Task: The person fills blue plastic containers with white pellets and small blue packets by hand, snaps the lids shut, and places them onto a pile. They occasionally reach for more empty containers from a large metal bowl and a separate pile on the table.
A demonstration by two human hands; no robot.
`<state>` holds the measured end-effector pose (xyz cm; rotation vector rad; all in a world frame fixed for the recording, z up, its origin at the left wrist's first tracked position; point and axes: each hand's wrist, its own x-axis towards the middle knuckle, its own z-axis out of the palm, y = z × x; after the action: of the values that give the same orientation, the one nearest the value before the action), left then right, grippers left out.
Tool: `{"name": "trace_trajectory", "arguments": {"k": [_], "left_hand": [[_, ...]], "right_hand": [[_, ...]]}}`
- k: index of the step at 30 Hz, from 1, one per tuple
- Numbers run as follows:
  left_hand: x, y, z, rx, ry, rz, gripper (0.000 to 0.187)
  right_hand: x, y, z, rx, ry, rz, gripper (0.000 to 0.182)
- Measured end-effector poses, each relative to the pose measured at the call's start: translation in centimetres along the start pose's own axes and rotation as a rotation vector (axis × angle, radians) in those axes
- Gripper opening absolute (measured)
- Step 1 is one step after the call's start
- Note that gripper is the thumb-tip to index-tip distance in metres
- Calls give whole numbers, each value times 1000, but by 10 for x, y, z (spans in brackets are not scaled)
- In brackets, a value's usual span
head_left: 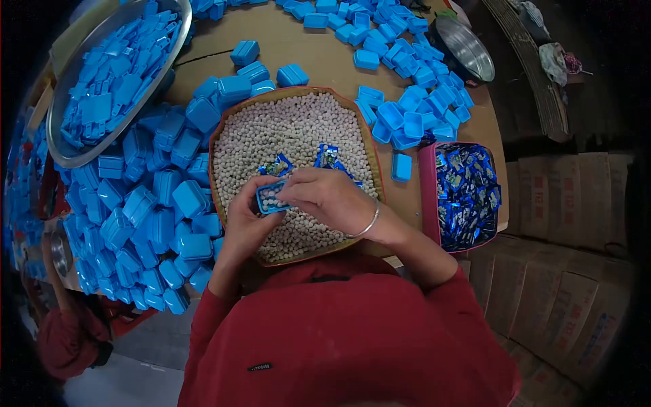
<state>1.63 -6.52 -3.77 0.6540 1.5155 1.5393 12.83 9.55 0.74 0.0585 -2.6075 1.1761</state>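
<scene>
Blue box (260,198) held; right hand (313,192) above.

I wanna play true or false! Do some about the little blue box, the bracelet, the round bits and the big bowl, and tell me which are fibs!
1. The left hand holds a small open blue box. True.
2. The bracelet is on the left wrist. False: the silver bracelet is on the right wrist.
3. Lots of pale round bits fill the wide tray in front of the person. True.
4. The pink bin is full of round bits. False: the pink bin holds shiny blue packets.
5. The big metal bowl on the left has blue plastic pieces in it. True.
</scene>
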Motion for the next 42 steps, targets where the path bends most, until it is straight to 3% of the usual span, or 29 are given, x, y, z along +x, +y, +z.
{"name": "trace_trajectory", "arguments": {"k": [5, 9, 12, 16, 19, 21, 25, 31, 35, 39, 42], "left_hand": [[0, 0, -2, -111, 31, -11, 43], [0, 2, 0, -62, 33, -24, 45], [0, 1, -1, -17, 21, -49, 45], [0, 1, 0, 155, -14, 40, 47], [-1, 4, 0, -12, 4, -20, 47], [0, -2, -3, 27, 35, 37, 48], [-1, 6, -1, -15, 44, 34, 47], [0, 1, -6, -70, 24, 37, 49], [-3, 3, -5, -158, 44, -21, 49], [0, 8, -4, -80, 23, -29, 45], [0, 9, -3, -85, 3, -47, 45]], "right_hand": [[-31, 27, -25, -116, -148, 190, 10], [-35, 37, -23, -456, -133, 133, 10], [-16, 32, -31, -261, 13, 71, 12], [12, 5, -12, -49, 29, -96, 18], [19, 22, -27, -31, 94, -23, 16], [21, 48, -56, -107, 173, 217, 14], [19, 128, -104, -239, 207, 438, 13], [22, 194, -136, -735, 16, 471, 13], [13, 188, -158, -877, 274, 571, 14], [6, 190, -160, -723, 193, 495, 13], [13, 189, -145, -663, -29, 418, 19]]}}
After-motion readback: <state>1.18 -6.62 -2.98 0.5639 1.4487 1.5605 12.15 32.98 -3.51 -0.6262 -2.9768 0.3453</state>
